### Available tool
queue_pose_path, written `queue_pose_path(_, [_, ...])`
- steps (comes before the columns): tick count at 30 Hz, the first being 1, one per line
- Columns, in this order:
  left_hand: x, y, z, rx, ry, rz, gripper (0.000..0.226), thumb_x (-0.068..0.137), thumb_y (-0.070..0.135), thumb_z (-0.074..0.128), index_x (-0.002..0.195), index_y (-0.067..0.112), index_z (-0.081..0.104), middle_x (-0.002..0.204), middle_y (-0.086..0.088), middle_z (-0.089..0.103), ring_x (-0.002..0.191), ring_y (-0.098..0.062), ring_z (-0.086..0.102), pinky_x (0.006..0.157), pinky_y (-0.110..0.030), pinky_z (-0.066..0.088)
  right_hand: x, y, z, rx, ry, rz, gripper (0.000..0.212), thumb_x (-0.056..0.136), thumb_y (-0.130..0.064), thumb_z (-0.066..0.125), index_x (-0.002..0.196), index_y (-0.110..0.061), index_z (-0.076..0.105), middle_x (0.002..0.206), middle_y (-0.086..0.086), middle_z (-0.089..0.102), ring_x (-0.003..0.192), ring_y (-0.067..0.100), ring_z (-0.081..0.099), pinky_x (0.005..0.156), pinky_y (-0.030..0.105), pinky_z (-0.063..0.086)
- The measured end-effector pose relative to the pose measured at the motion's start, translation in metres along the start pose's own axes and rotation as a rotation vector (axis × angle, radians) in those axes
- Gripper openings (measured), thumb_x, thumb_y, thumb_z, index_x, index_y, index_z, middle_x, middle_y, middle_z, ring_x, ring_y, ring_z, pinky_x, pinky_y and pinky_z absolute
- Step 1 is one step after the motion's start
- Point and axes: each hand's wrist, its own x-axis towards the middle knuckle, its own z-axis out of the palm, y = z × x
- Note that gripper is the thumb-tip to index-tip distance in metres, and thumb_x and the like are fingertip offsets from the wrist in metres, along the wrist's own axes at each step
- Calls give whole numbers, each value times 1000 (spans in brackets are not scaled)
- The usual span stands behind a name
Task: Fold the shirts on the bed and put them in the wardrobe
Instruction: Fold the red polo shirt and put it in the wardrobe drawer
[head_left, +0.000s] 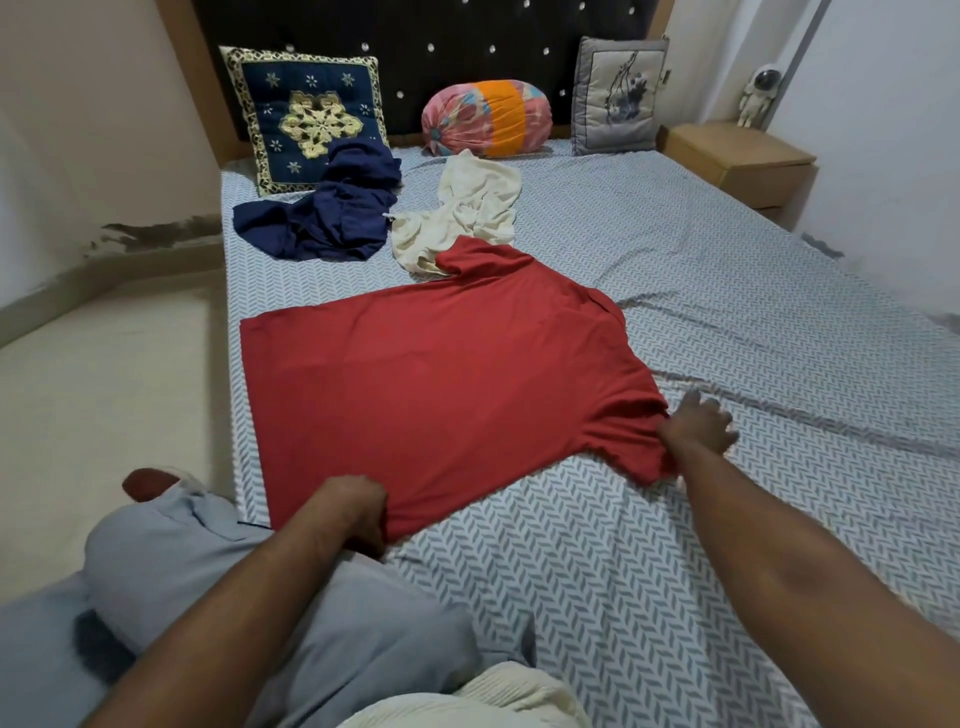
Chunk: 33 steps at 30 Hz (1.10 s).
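A red shirt (436, 379) lies spread flat on the bed (727, 322), its hem towards the left edge and its collar to the right. My left hand (353, 514) grips the shirt's near bottom corner. My right hand (698, 423) pinches the near sleeve at its edge. A crumpled navy shirt (327, 208) lies further up the bed on the left. Beside it a crumpled cream shirt (467, 213) has one end tucked under the red shirt's far sleeve.
Three cushions lean on the dark headboard: a navy patterned one (306, 114), a pink and orange bolster (488, 117) and a grey one (618, 96). A wooden nightstand (743, 156) carries an astronaut figure (756, 101). My knee in grey trousers (171, 545) rests at the bed's left edge.
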Motion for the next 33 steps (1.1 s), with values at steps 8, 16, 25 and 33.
queue_pose_path(8, [-25, -22, 26, -2, -13, -14, 50, 85, 34, 65, 128, 10, 57, 132, -13, 57, 118, -30, 58, 97, -38, 48, -57, -54, 34, 10, -457, -827, 31, 59, -22, 74, 87, -28, 64, 83, 0, 54, 83, 21, 52, 75, 27, 41])
queue_pose_path(16, [-40, -27, 30, -7, 79, 1, 48, 84, 34, 64, 124, 10, 57, 127, -14, 60, 113, -31, 60, 91, -38, 48, -66, -40, 41, 5, -105, -803, 10, 76, -26, 67, 84, -24, 63, 90, -2, 61, 92, 26, 51, 69, 31, 40])
queue_pose_path(25, [-44, -29, 25, 71, 195, -70, 40, 88, 24, 55, 127, 13, 56, 129, -11, 58, 116, -31, 59, 93, -39, 48, -66, -37, 43, -49, -43, -868, 20, 74, -27, 76, 93, -27, 70, 92, -1, 56, 96, 24, 51, 69, 30, 42])
queue_pose_path(33, [-39, -34, 23, -105, -17, -122, 53, 87, 30, 63, 136, 12, 51, 138, -11, 53, 123, -27, 55, 97, -36, 46, -60, -42, 42, -69, -75, -830, 12, 76, -32, 73, 83, -26, 66, 85, -6, 58, 91, 23, 51, 68, 30, 41])
